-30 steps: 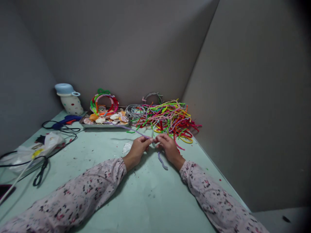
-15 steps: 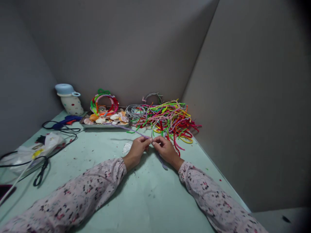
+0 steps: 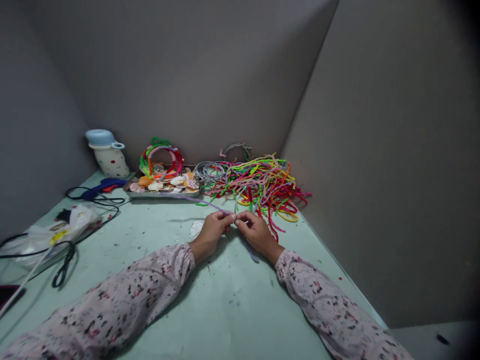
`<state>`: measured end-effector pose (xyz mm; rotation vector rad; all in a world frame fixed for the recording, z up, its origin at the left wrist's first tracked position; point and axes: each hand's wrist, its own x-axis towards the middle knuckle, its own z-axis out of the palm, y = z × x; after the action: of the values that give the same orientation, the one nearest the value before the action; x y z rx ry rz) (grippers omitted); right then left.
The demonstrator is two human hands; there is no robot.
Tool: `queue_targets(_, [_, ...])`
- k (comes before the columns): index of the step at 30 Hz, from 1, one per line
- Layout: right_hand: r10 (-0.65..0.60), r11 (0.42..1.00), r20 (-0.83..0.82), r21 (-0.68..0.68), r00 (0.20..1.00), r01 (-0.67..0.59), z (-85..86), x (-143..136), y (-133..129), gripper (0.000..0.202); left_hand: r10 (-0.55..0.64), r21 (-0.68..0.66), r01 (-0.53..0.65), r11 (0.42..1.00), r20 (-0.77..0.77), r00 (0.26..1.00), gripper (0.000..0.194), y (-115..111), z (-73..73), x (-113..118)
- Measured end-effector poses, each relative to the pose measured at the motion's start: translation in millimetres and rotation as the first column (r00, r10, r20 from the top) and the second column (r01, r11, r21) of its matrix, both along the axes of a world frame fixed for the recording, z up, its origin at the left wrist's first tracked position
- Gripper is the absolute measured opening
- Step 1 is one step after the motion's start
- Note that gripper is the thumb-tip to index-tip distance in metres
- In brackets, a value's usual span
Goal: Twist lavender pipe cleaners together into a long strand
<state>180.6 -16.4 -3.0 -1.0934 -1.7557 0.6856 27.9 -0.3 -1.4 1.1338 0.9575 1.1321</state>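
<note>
Fingertips of both hands meet over the middle of the pale green table (image 3: 225, 310). My left hand (image 3: 213, 232) pinches a purple pipe cleaner (image 3: 202, 201), whose far part runs back and left toward the tray. My right hand (image 3: 257, 231) is closed on the same purple strand at the meeting point, where a thin grey strand (image 3: 236, 201) also rises. A purple end (image 3: 252, 252) hangs below my right hand. Just left of my left hand lies a whitish shell-like piece (image 3: 195, 228).
Behind my hands are a tray (image 3: 163, 195) of shells with colourful rings (image 3: 176, 161), coiled grey wire (image 3: 212, 171) and heaped pipe cleaners (image 3: 268, 180). At left: a bottle (image 3: 111, 161), blue-handled tool (image 3: 101, 187), black cable (image 3: 67, 262) and plastic bag (image 3: 80, 220).
</note>
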Motion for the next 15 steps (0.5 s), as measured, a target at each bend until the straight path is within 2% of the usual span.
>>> queue_targets(15, [-0.013,1.000,0.021,-0.004,1.000,0.013,1.9,-0.1,-2.0,0.014,-0.026,-0.013,0.026,1.000,0.018,1.000,0.026,0.9,0.0,0.2])
